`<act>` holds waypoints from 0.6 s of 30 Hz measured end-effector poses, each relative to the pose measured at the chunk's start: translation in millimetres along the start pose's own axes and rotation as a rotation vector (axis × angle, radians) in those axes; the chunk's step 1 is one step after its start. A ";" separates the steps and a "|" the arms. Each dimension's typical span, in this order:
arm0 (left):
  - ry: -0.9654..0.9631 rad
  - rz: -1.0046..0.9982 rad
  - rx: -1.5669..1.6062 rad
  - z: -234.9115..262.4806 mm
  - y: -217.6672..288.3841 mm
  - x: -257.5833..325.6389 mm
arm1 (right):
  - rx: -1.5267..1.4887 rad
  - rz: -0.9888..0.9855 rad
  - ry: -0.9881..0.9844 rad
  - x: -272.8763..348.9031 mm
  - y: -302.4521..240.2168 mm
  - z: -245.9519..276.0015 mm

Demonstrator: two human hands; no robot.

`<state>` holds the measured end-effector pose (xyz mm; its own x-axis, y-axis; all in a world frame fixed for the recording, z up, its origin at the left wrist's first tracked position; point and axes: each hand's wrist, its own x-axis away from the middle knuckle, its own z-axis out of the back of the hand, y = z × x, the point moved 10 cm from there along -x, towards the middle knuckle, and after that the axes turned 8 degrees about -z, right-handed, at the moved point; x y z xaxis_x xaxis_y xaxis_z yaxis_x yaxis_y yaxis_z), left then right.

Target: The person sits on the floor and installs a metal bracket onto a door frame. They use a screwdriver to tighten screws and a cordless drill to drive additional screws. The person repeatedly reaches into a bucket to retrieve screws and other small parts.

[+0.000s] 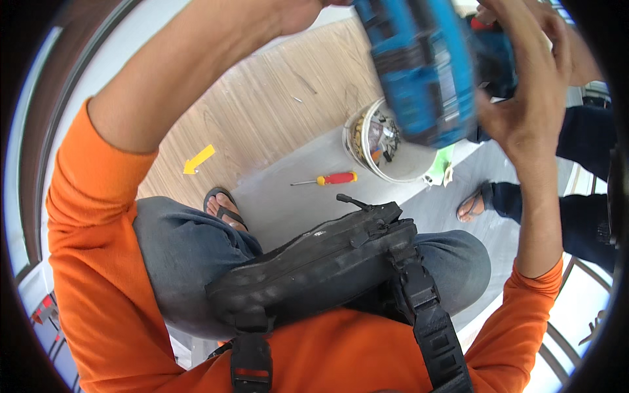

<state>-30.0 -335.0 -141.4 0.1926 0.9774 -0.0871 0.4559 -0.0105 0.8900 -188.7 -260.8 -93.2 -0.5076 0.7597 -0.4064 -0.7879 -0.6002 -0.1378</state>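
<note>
A blue and black cordless power tool (426, 72), blurred by motion, is raised at the top of the head view. My right hand (527, 98) curves around its darker right-hand part (495, 62), thumb below and fingers above. Along the upper edge my left hand (298, 14) reaches toward the tool's left side, its fingers mostly cut off by the frame. Another person's forearm (582, 57) comes in behind my right hand; what that hand holds is hidden. Below the tool stands a white bucket (411, 171) with small hardware pieces inside.
A red and yellow screwdriver (337, 178) lies on the grey floor strip beside the bucket. A yellow arrow marker (200, 159) is on the wood-look floor (262, 98). A black bag (314, 262) rests across my lap. The other person's dark-trousered leg (534, 203) stands at right.
</note>
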 end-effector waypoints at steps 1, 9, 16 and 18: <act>0.010 -0.022 -0.006 7.3 4.8 2.0 | -0.010 0.062 -0.051 -3.8 -14.7 -2.2; 0.114 -0.031 -0.406 77.7 -11.4 22.7 | -0.323 -0.007 -0.013 -14.0 -54.2 -98.6; 0.194 0.161 -0.367 92.5 -48.9 33.3 | -0.455 -0.117 -0.037 1.7 11.7 -88.1; 0.310 0.116 -0.237 123.0 -56.8 40.7 | -0.356 -0.023 -0.069 -2.1 -9.8 -84.0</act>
<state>58.8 -320.6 -250.5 -0.0569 0.9903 0.1265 0.2267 -0.1106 0.9677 -150.6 -277.6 -166.9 -0.5234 0.7818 -0.3389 -0.6348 -0.6231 -0.4570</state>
